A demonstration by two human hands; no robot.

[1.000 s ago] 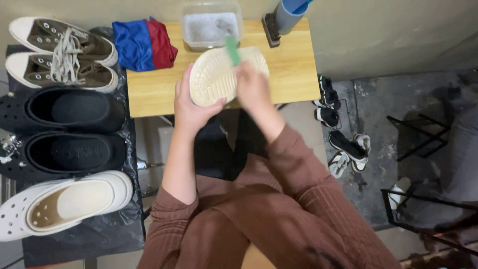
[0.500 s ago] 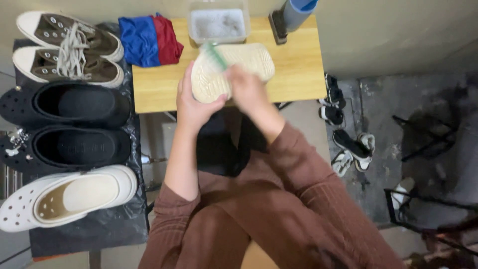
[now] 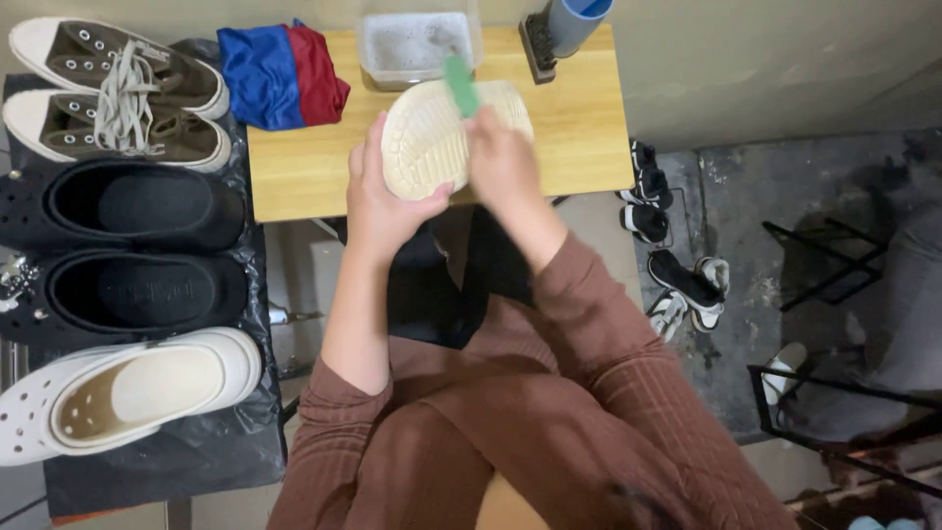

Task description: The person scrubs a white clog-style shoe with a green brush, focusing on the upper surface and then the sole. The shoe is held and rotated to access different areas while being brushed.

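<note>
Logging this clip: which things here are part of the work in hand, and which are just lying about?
In use:
left hand holding cream clog, sole up
right hand with green brush
tub of soapy water

Lying about:
brown sneakers
black clogs
white clog
blue and red cloth

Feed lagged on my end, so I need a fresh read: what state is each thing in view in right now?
Cream clog: sole up, held over the wooden table.
Green brush: on the sole.
Left hand: gripping the clog's end.
Right hand: closed on the brush.
Clear plastic tub: open, foamy water inside.
Brown lace-up sneakers: upright, laced.
Black clogs: upright, side by side.
White clog: upright, alone.
</note>
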